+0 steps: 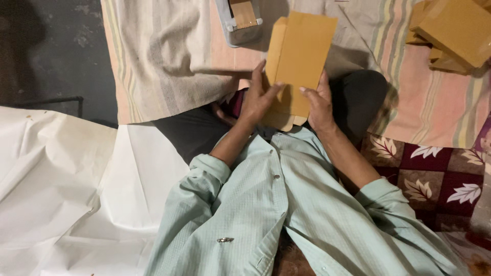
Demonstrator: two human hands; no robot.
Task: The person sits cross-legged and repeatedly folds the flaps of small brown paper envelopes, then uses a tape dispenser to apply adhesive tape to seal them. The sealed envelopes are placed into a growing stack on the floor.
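Brown paper makes up the flat envelope (302, 56) held up over the person's lap, its long side running away from the body and one side flap folded along its left edge. The left hand (258, 97) grips the envelope's lower left edge, thumb laid across the front and fingers spread behind. The right hand (319, 99) pinches the lower right edge, thumb on the face. Beneath it, a second piece of brown paper (284, 120) with a rounded corner rests on the dark trousers.

Just beyond the envelope, a grey tray-like holder (240, 30) with a small brown block in it sits on a striped cloth (169, 56). At the far right, a stack of brown envelopes (452, 33) lies on the same pink-and-green striped cloth, well apart from the hands. A maroon leaf-patterned mat (434, 179) lies at the right, and large white paper sheets (61, 189) spread at the left.
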